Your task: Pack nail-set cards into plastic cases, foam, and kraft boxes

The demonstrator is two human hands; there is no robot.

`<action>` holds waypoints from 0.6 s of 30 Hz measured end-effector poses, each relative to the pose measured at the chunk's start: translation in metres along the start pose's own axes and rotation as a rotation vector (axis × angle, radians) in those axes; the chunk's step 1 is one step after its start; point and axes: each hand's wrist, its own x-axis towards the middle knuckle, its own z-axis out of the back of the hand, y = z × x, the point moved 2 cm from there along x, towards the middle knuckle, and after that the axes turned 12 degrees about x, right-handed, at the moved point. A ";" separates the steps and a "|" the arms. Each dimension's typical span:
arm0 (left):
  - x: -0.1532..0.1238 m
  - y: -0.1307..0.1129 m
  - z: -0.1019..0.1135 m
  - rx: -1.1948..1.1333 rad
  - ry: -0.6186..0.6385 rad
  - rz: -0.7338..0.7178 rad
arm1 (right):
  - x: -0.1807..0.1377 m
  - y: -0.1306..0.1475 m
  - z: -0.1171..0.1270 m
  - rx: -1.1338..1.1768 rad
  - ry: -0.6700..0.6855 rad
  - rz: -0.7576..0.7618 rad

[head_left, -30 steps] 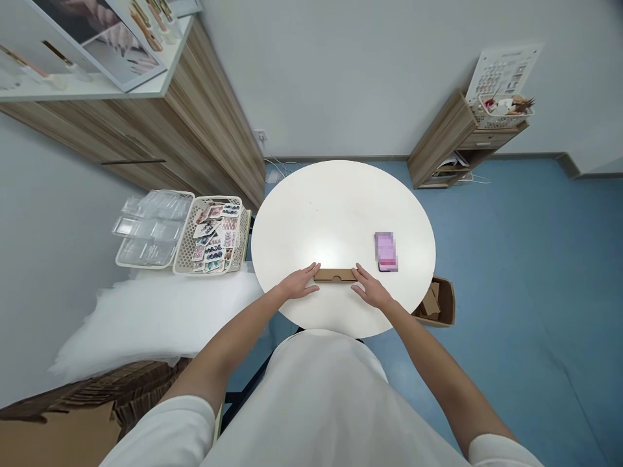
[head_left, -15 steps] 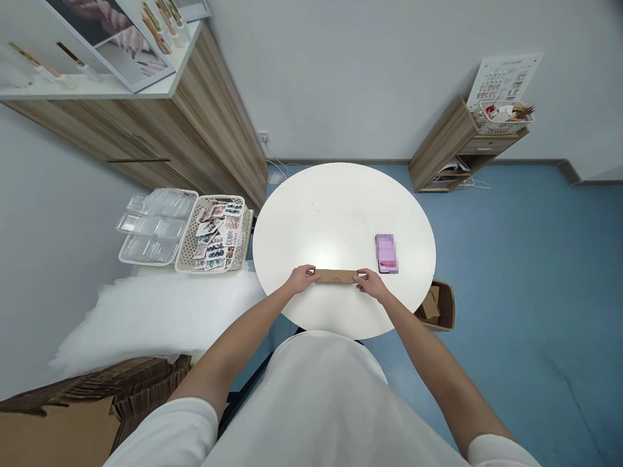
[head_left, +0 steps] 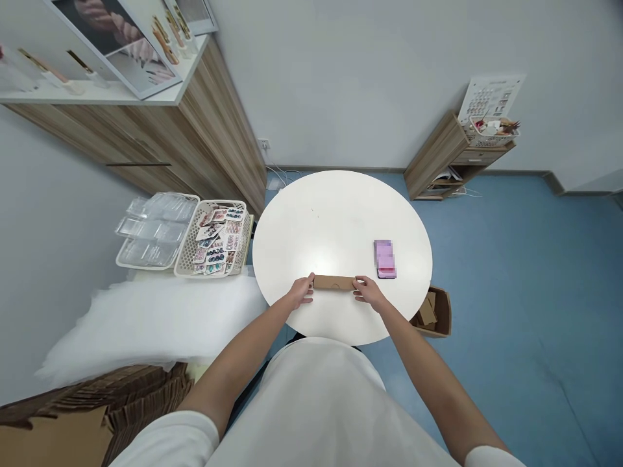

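Note:
A narrow brown cardboard box [head_left: 335,283] lies crosswise over the near half of the round white table [head_left: 302,214]. At its left end is my left hand [head_left: 300,292], its fingertips against the edge and the lower fingers reaching out below. My right hand [head_left: 370,292] grips the right end, with thumb and index finger at the corner. A small notch marks the middle of the box's near edge. Just beyond my right hand rests a phone-sized purple item [head_left: 385,259], its surface blurred by pixels.
Left of the table stand a white basket of press-on nail cards [head_left: 214,240] and a tray of clear plastic cases [head_left: 158,227]. White sheets [head_left: 160,318] and stacked flat cardboard [head_left: 141,402] lie nearer. An open carton [head_left: 442,314] sits on the floor at right.
The fingers of my left hand have straightened and shifted along the box's left end. The box stays between my hands. The whole view has tilted slightly.

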 end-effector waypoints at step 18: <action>-0.040 0.011 -0.019 -0.047 0.091 -0.333 | -0.067 -0.046 -0.008 0.346 -0.321 0.347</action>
